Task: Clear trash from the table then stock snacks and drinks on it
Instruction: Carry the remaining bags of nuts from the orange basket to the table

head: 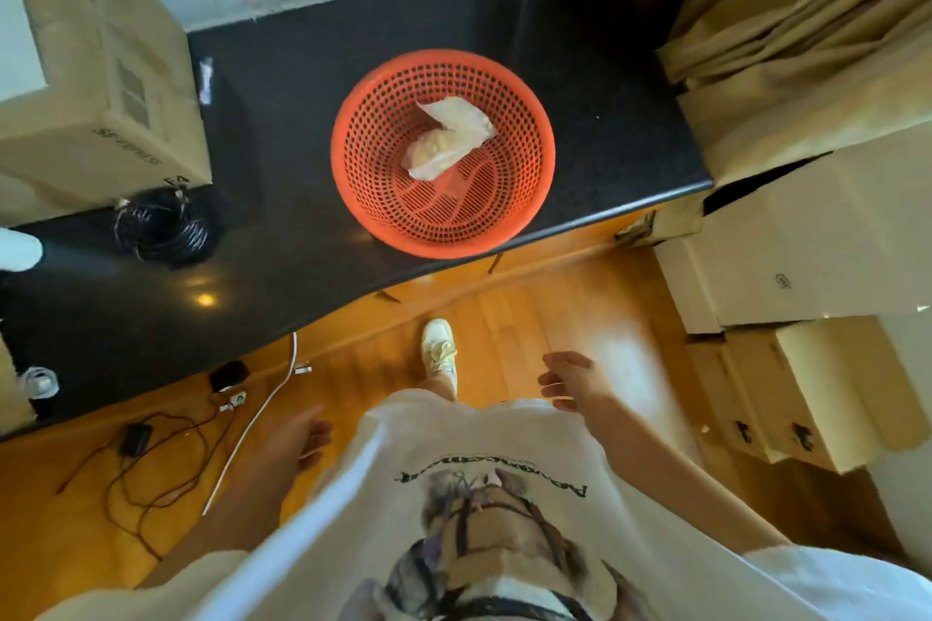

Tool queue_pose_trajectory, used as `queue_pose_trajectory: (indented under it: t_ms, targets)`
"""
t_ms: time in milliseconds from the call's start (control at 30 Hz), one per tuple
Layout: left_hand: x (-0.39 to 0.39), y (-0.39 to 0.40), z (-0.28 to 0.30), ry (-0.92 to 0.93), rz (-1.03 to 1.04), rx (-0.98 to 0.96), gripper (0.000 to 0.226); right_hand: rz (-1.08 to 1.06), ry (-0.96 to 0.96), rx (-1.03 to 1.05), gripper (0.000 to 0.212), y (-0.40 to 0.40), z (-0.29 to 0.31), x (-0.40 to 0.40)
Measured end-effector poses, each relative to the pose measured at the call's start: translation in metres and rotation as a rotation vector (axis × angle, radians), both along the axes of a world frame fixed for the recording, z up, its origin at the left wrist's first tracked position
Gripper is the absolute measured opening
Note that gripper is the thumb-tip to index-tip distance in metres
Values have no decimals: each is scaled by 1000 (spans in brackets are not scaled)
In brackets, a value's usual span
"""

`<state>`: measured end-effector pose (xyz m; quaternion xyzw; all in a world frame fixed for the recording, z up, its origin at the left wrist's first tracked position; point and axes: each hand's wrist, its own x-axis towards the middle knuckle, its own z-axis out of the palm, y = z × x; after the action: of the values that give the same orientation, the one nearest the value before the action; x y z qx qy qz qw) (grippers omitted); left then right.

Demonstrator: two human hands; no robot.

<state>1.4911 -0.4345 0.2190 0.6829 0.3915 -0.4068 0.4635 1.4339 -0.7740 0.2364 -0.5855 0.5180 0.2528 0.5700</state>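
Note:
An orange perforated plastic basket (pixel 524 197) stands on the black stone table (pixel 282 126), close to its front edge. Crumpled white and yellowish paper trash (pixel 451 136) lies inside the basket. My left hand (pixel 302 436) hangs low beside my hip, blurred, fingers loosely apart and holding nothing. Over the wooden floor, my right hand (pixel 572 381) is well short of the table, fingers spread and empty. Both hands are apart from the basket.
Cardboard boxes (pixel 101 81) sit at the table's left end, with a coiled black cable (pixel 164 229) in front of them. More boxes (pixel 807 267) are stacked at the right, under beige curtains (pixel 807 15). Cables and a charger (pixel 151 439) lie on the floor at left.

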Motion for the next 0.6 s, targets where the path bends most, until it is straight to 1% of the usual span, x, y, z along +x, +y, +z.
queue_pose_trajectory:
  t_ms: [67, 133, 200, 267, 333, 433, 500, 567, 600]
  targets:
    - [39, -19, 9, -45, -14, 22, 16, -49, 25, 4, 8, -3, 2, 17]
    - [89, -43, 15, -165, -20, 52, 14, -103, 6, -7, 11, -6, 2, 36]
    - [137, -71, 25, -264, -57, 44, 15, -134, -44, -37, 12, -9, 1, 57]
    - [170, -91, 32, -319, -117, -23, 17, -90, -109, -88, 12, -12, 0, 83]
    - [199, -113, 34, -355, -177, -93, 18, 8, -197, -142, 14, -15, -3, 113]
    - [229, -150, 15, -313, -231, -160, 20, 153, -351, -233, 23, -19, -10, 167]
    - [237, -173, -7, -208, -232, -173, 19, 206, -426, -310, 25, -22, -21, 206]
    - [239, -193, -32, -110, -182, -187, 14, 248, -470, -399, 28, -26, -35, 245]
    - [239, -201, -46, -89, -141, -177, 26, 281, -463, -443, 33, -27, -44, 262]
